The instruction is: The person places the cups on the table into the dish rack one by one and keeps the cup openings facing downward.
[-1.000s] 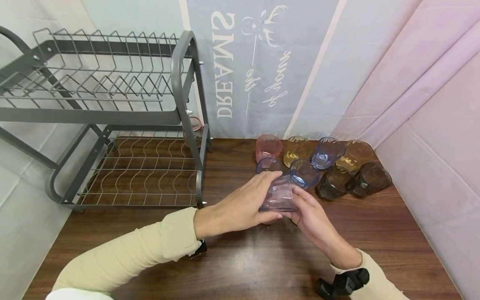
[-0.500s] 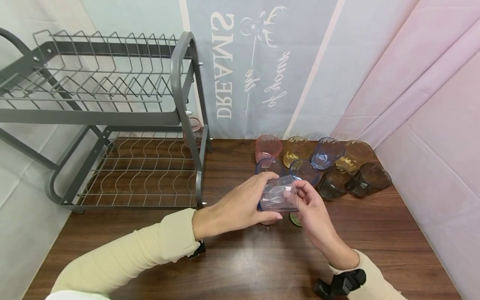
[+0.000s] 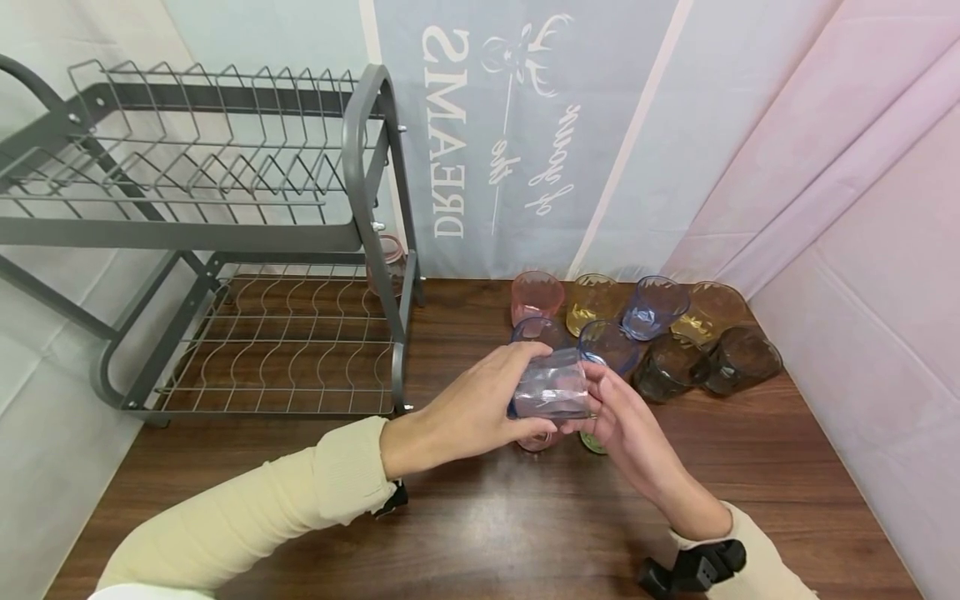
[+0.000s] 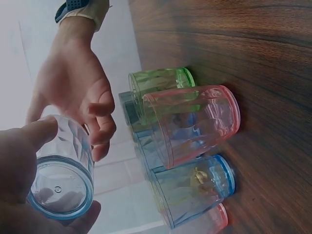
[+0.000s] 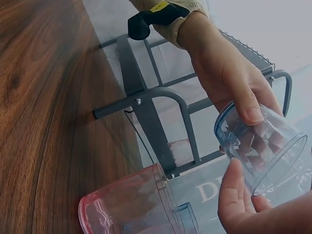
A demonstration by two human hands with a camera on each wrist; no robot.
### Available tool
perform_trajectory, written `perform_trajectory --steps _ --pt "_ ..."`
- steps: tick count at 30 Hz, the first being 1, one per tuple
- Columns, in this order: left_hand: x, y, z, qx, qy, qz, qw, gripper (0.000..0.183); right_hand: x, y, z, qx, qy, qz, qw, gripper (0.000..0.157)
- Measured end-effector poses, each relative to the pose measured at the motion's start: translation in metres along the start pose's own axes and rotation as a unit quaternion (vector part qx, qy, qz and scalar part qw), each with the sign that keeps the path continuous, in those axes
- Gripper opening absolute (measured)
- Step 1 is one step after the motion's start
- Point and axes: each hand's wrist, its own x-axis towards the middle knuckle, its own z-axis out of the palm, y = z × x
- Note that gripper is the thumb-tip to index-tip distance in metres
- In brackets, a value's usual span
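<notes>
A clear drinking glass (image 3: 551, 387) with a bluish base lies sideways in the air between the two hands. My left hand (image 3: 472, 408) grips it around the base end, thumb on one side and fingers on the other. At the rim end, my right hand (image 3: 633, 429) holds the glass lightly with bent fingers. Below the hands, a pink glass (image 4: 200, 124) and a green glass (image 4: 163, 83) stand upright on the table; the head view shows only their lower parts. Two blue glasses (image 3: 609, 343) stand just behind the held one.
Pink (image 3: 537, 296), yellow (image 3: 592, 302), blue (image 3: 655, 304) and dark (image 3: 742, 358) glasses stand by the back wall. A two-tier grey dish rack (image 3: 277, 235) is at left, with a pink jar-like glass (image 3: 388, 265) by its back right post. Brown wooden table (image 3: 480, 533) underneath.
The right hand has shifted its fingers around the glass's rim, and the glass has turned slightly between the hands. The left hand keeps its grip, a little further left. The other glasses stay put.
</notes>
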Motion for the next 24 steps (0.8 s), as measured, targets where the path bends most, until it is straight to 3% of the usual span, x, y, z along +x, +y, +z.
perform_trajectory --steps 15,24 --pt "-0.0020 -0.0015 0.0012 -0.020 0.014 0.005 0.9997 0.086 0.0005 0.0033 0.0011 0.015 -0.034 0.002 0.999 0.031" --pt "-0.0014 -0.0022 0.0000 -0.089 0.082 0.022 0.9924 0.086 0.0030 0.0030 -0.0012 0.038 -0.083 -0.019 0.996 0.043"
